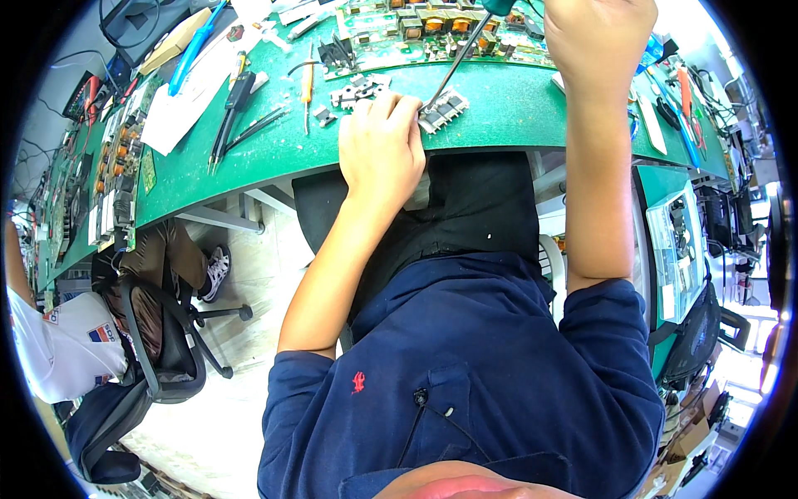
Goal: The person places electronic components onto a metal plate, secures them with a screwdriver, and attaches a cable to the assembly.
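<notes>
- Two hands work at a green bench mat (499, 108): left hand (381, 150) pins a small finned component (442, 110) near the edge.
- Right hand (598, 37), fingers clamped, angles a screwdriver (459, 60) onto it.
- Fastening appears underway; steady downward pressure seems needed.

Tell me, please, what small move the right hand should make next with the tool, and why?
Probably press the screwdriver tip steady into the small finned component. The right hand holds the tool slanted, its tip already meets the component, and the left hand pins that part on the green mat.
</notes>
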The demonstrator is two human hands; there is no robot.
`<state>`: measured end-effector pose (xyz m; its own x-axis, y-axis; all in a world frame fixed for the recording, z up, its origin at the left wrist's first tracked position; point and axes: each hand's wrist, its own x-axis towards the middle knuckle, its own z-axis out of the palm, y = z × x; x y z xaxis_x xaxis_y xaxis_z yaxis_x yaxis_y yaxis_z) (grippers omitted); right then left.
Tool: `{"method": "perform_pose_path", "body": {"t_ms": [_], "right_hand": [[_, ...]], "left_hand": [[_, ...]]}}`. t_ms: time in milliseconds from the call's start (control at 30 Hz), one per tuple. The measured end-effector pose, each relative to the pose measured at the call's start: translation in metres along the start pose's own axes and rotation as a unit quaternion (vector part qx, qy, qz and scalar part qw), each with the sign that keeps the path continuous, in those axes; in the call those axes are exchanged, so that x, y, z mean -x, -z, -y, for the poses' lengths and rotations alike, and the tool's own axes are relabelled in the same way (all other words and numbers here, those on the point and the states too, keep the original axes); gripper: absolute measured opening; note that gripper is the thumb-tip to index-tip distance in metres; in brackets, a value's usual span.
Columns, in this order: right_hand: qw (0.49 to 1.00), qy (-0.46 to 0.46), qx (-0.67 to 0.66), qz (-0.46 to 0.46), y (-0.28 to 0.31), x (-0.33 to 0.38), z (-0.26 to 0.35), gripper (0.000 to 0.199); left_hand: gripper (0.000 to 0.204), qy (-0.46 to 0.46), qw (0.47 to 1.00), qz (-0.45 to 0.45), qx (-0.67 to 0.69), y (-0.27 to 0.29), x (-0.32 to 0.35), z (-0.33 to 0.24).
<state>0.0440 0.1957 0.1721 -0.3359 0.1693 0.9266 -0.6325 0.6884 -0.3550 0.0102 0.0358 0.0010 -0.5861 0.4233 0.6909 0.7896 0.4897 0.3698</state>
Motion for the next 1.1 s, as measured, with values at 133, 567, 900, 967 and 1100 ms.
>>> {"method": "perform_pose_path", "body": {"t_ms": [133, 567, 900, 967, 1100], "right_hand": [[0.996, 0.016, -0.065, -0.066, -0.025, 0.006, -0.002, 0.021], [0.998, -0.014, -0.061, -0.011, -0.012, 0.003, -0.007, 0.033], [0.975, 0.046, -0.189, 0.107, 0.006, 0.003, 0.001, 0.026], [0.984, 0.046, -0.146, 0.088, 0.012, -0.002, -0.013, 0.029], [0.991, 0.011, -0.13, -0.005, -0.012, 0.001, -0.018, 0.034]], "left_hand": [[0.009, -0.008, 1.0, -0.009, 0.0, -0.002, 0.0, 0.001], [0.01, -0.004, 1.0, -0.002, 0.0, -0.001, 0.0, 0.001], [0.011, 0.002, 1.0, 0.005, 0.006, 0.0, 0.001, 0.001], [0.011, -0.001, 1.0, 0.001, 0.007, 0.001, 0.001, 0.001], [0.01, -0.007, 1.0, -0.004, 0.005, -0.002, 0.001, 0.001]]}}
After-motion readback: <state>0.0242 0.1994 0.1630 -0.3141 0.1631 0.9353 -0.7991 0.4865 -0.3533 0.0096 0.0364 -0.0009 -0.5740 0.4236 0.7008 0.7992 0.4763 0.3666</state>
